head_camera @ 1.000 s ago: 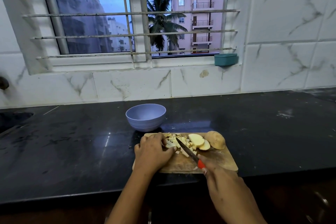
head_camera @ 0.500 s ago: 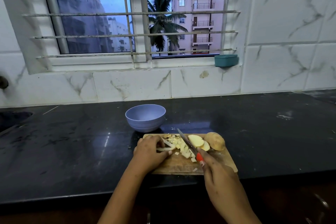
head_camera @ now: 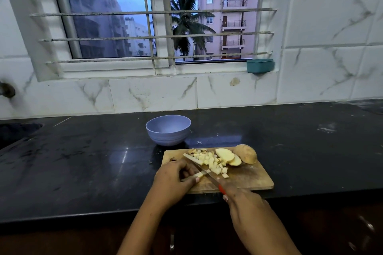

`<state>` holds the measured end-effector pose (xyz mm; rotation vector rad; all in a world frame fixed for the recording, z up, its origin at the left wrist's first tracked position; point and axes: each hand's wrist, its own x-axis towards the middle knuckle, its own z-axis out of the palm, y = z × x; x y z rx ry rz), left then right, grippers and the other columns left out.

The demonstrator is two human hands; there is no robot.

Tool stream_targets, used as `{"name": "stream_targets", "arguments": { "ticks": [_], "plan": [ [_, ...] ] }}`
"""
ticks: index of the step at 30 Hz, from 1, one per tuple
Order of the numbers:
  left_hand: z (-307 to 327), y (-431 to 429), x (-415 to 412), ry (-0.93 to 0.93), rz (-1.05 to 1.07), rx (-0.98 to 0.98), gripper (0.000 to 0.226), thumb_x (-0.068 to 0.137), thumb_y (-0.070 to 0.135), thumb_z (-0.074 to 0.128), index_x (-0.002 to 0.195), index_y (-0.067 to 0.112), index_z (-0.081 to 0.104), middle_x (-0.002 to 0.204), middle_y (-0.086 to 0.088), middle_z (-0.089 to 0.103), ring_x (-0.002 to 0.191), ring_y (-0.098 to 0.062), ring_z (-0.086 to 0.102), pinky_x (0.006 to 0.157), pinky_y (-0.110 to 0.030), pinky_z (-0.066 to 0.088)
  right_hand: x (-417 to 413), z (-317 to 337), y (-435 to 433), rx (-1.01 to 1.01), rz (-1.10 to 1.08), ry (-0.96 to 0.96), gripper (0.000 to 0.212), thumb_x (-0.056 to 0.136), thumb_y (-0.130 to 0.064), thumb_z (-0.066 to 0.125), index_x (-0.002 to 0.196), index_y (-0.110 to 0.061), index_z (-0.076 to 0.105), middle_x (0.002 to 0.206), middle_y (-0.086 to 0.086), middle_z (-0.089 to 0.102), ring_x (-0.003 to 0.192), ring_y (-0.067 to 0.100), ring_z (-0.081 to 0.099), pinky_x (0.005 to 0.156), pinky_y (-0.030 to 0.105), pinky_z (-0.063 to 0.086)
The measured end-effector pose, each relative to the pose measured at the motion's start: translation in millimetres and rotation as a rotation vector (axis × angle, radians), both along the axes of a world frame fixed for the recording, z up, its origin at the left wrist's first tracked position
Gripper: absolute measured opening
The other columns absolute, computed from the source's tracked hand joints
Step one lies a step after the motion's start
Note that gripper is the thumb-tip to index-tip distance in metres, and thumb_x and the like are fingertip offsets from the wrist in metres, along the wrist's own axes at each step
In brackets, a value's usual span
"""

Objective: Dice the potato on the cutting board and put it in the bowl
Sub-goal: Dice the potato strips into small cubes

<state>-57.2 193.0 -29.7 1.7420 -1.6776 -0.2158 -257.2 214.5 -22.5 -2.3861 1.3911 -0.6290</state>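
Note:
A wooden cutting board [head_camera: 252,180] lies near the counter's front edge. On it sit a pile of diced potato cubes [head_camera: 211,162], two potato slices [head_camera: 224,155] and an uncut potato end piece [head_camera: 246,153] at the back right. My left hand [head_camera: 176,178] pinches potato strips [head_camera: 198,175] at the board's left front. My right hand [head_camera: 246,207] grips a red-handled knife [head_camera: 207,174], its blade lying across the strips just right of my left fingertips. An empty lilac bowl [head_camera: 168,129] stands behind the board.
The black stone counter [head_camera: 83,161] stretches left and right of the board. A sink edge [head_camera: 18,130] shows at the far left. On the window sill stands a teal container [head_camera: 260,65]. White marble tiles back the counter.
My left hand drew the strips toward the board's front left. The knife went back toward the pile, then came forward and left onto the strips.

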Motion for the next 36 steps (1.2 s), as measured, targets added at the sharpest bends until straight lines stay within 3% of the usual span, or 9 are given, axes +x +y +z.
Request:
{"name": "stream_targets", "arguments": {
  "ticks": [4,10,17,23,28,31,36],
  "plan": [
    [0.3,3.7,-2.1,0.044,0.006,-0.025,0.014,0.075,0.033,0.075,0.072,0.033,0.061,0.079,0.013,0.061,0.079,-0.004,0.056,0.077,-0.03,0.05,2.6,9.2,5.3,-0.009,-0.008,0.083,0.049,0.104,-0.027,0.029,0.147,-0.048,0.019,0.124,-0.006,0.054,0.109,0.017,0.056,0.084,0.03,0.045],
    [-0.8,5.4,-3.1,0.076,0.02,-0.038,0.012,0.073,0.033,0.076,0.071,0.03,0.065,0.076,0.011,0.064,0.074,-0.003,0.058,0.072,-0.028,0.051,22.4,8.4,2.0,-0.018,-0.007,0.302,0.069,0.099,-0.008,0.037,0.152,-0.035,0.002,0.142,0.004,0.041,0.119,0.025,0.052,0.089,0.035,0.045],
    [4.6,14.0,0.4,0.121,-0.017,-0.008,0.018,0.078,0.022,0.074,0.072,0.035,0.064,0.079,0.011,0.065,0.077,0.004,0.058,0.065,-0.005,0.042,20.5,2.7,-1.6,-0.059,-0.006,0.187,0.065,0.1,-0.012,0.037,0.151,-0.041,0.009,0.134,-0.001,0.047,0.112,0.02,0.055,0.084,0.03,0.045],
    [3.8,13.3,1.4,0.159,-0.001,-0.029,0.01,0.076,0.022,0.077,0.075,0.029,0.069,0.077,0.012,0.066,0.075,0.007,0.057,0.063,-0.003,0.04,23.0,7.7,3.5,0.015,0.019,0.265,0.064,0.101,-0.015,0.034,0.151,-0.041,0.004,0.14,0.005,0.043,0.117,0.024,0.053,0.087,0.032,0.045],
    [2.7,13.9,0.9,0.145,0.042,-0.041,0.009,0.073,0.025,0.08,0.074,0.024,0.071,0.074,0.009,0.066,0.069,0.0,0.058,0.059,-0.005,0.04,25.6,9.0,-1.5,-0.067,0.015,0.267,0.064,0.099,-0.009,0.037,0.152,-0.035,0.012,0.126,0.002,0.054,0.109,0.022,0.056,0.075,0.031,0.042],
    [0.6,14.7,1.5,0.133,0.071,-0.055,0.017,0.071,0.03,0.081,0.068,0.02,0.067,0.068,0.006,0.064,0.06,0.002,0.054,0.056,-0.008,0.039,26.5,8.4,-4.6,-0.094,-0.007,0.236,0.062,0.099,-0.011,0.038,0.151,-0.033,0.014,0.123,0.002,0.054,0.109,0.021,0.053,0.081,0.032,0.044],
    [1.9,17.8,1.9,0.166,0.054,-0.065,0.019,0.07,0.026,0.082,0.064,0.02,0.065,0.064,0.007,0.062,0.06,0.005,0.054,0.057,-0.01,0.041,21.9,8.8,8.6,-0.06,0.01,0.209,0.062,0.101,-0.015,0.039,0.151,-0.038,0.011,0.137,0.002,0.047,0.115,0.022,0.054,0.086,0.032,0.046]
  ]
}}
